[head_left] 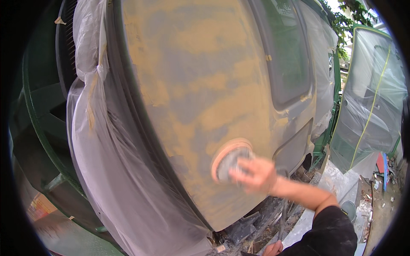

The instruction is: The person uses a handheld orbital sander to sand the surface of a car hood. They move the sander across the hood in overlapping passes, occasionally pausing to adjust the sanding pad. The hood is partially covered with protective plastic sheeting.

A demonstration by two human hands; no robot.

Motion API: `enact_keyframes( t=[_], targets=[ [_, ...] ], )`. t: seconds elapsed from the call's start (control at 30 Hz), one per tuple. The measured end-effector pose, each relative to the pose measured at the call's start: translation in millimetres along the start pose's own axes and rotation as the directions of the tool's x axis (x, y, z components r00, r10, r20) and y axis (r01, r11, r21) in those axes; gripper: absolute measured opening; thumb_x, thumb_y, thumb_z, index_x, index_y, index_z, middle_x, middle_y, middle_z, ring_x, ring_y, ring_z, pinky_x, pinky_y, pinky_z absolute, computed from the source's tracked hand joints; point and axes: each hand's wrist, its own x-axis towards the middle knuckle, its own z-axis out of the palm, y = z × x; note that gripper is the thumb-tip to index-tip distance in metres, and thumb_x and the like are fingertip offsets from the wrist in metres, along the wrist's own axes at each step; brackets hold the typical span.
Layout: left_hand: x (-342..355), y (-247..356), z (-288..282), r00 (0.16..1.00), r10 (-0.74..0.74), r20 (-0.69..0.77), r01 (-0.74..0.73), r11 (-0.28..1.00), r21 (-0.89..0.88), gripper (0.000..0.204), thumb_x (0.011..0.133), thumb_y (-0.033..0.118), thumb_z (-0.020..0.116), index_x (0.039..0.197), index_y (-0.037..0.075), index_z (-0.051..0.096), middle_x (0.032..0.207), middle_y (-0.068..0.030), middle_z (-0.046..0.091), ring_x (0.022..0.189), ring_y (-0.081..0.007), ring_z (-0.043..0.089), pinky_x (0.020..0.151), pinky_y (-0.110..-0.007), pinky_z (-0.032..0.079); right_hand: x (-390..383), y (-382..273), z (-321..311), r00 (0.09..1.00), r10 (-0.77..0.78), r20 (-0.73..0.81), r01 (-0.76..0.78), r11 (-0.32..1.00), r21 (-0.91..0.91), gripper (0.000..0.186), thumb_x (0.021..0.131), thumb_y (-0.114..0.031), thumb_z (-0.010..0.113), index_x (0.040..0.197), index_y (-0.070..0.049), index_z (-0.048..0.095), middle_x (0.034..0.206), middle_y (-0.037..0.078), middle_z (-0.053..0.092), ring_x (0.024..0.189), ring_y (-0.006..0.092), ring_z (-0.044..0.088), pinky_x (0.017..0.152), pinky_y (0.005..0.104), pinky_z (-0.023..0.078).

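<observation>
My right hand, smeared by motion, grips a round sander with a grey body and an orange-pink rim. The sander's pad lies against the lower part of a vehicle's body panel, mottled in tan filler and grey. A dark hose runs down behind my right wrist. At the bottom edge my left hand shows only in part, its fingers closed around the lower end of the hose. A black sleeve covers my right upper arm.
Plastic sheeting drapes along the panel's left side. A grey-framed window sits to the right. Farther right stands a plastic-wrapped green door. Debris and a small bucket lie on the ground at lower right.
</observation>
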Motion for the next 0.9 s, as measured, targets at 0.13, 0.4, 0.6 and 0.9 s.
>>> enact_keyframes(
  t=[0.13, 0.4, 0.6, 0.9],
  targets=[
    [6.4, -11.0, 6.5, 0.998, -0.046, 0.033, 0.045, 0.999, 0.008, 0.048, 0.114, 0.041, 0.039, 0.086, 0.005, 0.055, 0.074, 0.0024, 0.046, 0.066, -0.0092, 0.040, 0.061, -0.027, 0.034, -50.3, -22.0, -7.1, 0.993, 0.076, 0.089, -0.074, 0.997, -0.022, 0.047, 0.071, -0.025, 0.084, 0.117, -0.027, 0.077, 0.112, 0.009, 0.071, 0.082, 0.0273, 0.072, 0.066, 0.0366, 0.060],
    [-3.3, 109.0, 29.2, 0.953, 0.261, 0.152, -0.276, 0.957, 0.086, 0.048, 0.114, 0.041, 0.040, 0.086, 0.005, 0.055, 0.073, 0.0024, 0.046, 0.066, -0.0095, 0.040, 0.061, -0.027, 0.034, 344.9, 152.5, -93.5, 0.868, 0.493, -0.063, -0.476, 0.860, 0.184, 0.057, 0.077, -0.033, 0.080, 0.126, -0.006, 0.070, 0.123, 0.018, 0.073, 0.115, 0.0306, 0.070, 0.100, 0.0408, 0.056],
    [16.9, 200.9, 50.7, 0.861, 0.480, 0.169, -0.500, 0.861, 0.098, 0.059, 0.111, 0.055, 0.039, 0.084, 0.004, 0.051, 0.071, 0.0008, 0.044, 0.063, -0.0103, 0.037, 0.060, -0.029, 0.031, 439.3, 226.6, -125.7, 0.856, 0.468, -0.221, -0.465, 0.883, 0.066, 0.062, 0.075, -0.033, 0.083, 0.127, -0.003, 0.068, 0.126, 0.022, 0.072, 0.119, 0.0334, 0.068, 0.103, 0.0432, 0.054],
    [13.1, -15.9, -4.8, 1.000, -0.025, 0.007, 0.024, 0.999, 0.045, 0.050, 0.113, 0.045, 0.040, 0.085, 0.006, 0.055, 0.073, 0.0031, 0.046, 0.066, -0.0096, 0.040, 0.061, -0.028, 0.033, 3.2, 41.3, -16.0, 0.984, 0.168, -0.061, -0.162, 0.983, 0.092, 0.046, 0.069, -0.026, 0.090, 0.112, -0.018, 0.077, 0.112, 0.012, 0.071, 0.090, 0.0326, 0.075, 0.076, 0.0422, 0.063]
  ],
)
